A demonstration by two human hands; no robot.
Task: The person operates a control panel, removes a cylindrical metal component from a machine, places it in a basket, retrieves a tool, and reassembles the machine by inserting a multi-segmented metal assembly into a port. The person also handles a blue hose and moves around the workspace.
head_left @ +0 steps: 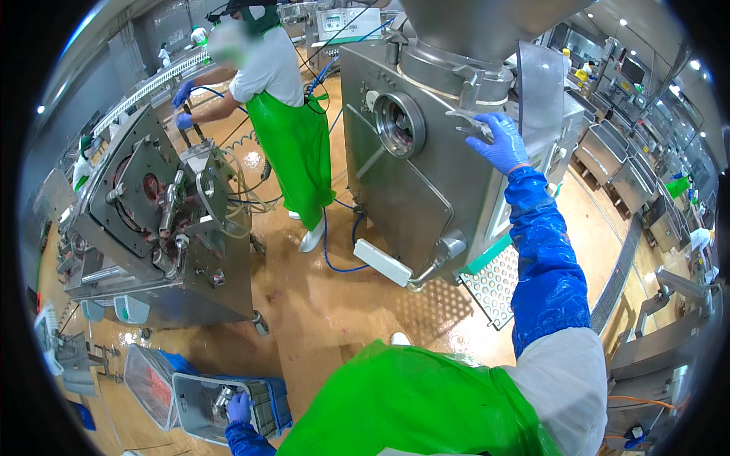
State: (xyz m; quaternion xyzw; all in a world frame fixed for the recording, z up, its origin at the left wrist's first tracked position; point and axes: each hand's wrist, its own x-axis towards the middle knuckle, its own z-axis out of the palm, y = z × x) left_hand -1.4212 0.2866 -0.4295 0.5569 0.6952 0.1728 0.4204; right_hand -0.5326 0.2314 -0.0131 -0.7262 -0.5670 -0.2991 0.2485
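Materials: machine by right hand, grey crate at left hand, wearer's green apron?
Machine: likely stainless steel, satin; grey sheen, soft reflections.
Crate: probably moulded plastic, fairly matte; even grey, thick rim.
Apron: plastic or coated fabric, can't tell; glossy, smooth folds.

A silvery metal fitting [222,398], rounded and partly hidden, lies inside the grey crate [261,397] at the near left. Farther off, toward the right, a shiny, irregular metal piece [461,116] shows before the steel machine [395,194]; whether it is attached cannot be told.
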